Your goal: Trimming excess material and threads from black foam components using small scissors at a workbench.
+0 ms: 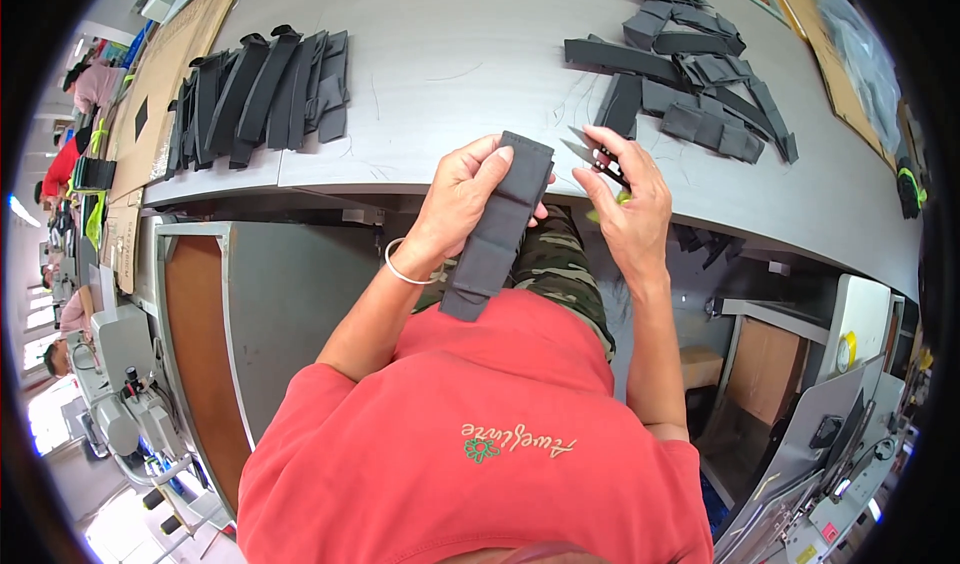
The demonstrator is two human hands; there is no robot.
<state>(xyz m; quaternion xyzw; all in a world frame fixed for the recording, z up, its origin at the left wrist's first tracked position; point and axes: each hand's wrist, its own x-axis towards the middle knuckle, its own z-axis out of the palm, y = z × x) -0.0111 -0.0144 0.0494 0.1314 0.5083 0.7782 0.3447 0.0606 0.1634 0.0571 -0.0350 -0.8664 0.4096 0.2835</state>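
Pinching, in the head view, with the left hand (466, 192), the far end of a dark folded strip (492, 226) slanting lengthwise far to near above the lap (562, 256), and gripping snips (600, 161) in the right hand (634, 202), just right of that end, not touching

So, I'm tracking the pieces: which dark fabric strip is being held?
The single strip in the left hand; those in the left pile and right pile lie unheld on the table.
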